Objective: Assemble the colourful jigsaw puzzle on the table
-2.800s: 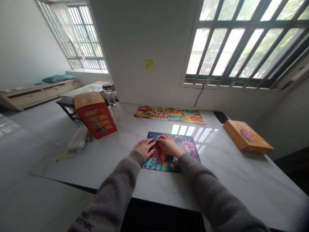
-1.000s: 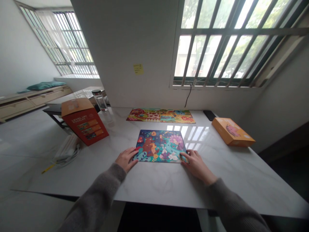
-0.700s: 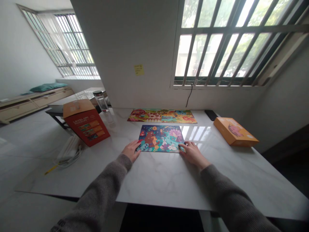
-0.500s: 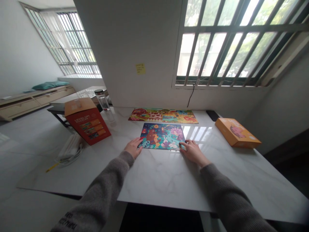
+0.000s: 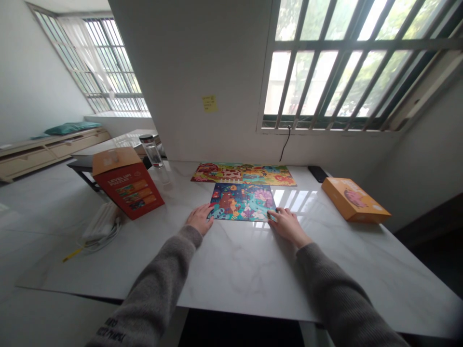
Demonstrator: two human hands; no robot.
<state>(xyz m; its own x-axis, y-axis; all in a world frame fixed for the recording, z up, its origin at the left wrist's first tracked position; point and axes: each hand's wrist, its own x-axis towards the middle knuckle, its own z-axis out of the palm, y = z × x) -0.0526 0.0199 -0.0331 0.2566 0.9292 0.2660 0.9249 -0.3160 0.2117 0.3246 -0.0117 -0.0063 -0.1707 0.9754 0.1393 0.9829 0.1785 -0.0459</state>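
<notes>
A jigsaw puzzle (image 5: 241, 201) with forest animals on a dark blue and teal ground lies flat on the white marbled table (image 5: 238, 270). My left hand (image 5: 200, 218) grips its near left corner, fingers along the side edge and thumb at the near edge. At the near right corner my right hand (image 5: 287, 225) holds the puzzle, its fingertips pressed on the corner and edge. Directly behind, two brighter assembled puzzles lie side by side: a farm scene with a cow (image 5: 231, 175) and a yellow scene with a lion (image 5: 271, 176). The forest puzzle's far edge meets their near edge.
A red puzzle box (image 5: 135, 190) stands on the left, with a white power strip and cable (image 5: 99, 229) beside it. Behind is a clear bottle (image 5: 154, 153). An orange box (image 5: 356, 200) and a black phone (image 5: 317, 174) are on the right. The wall rises behind the table.
Both hands have slid the forest puzzle slightly away from me, closing the thin gap to the puzzles behind it. The view has shifted a little.
</notes>
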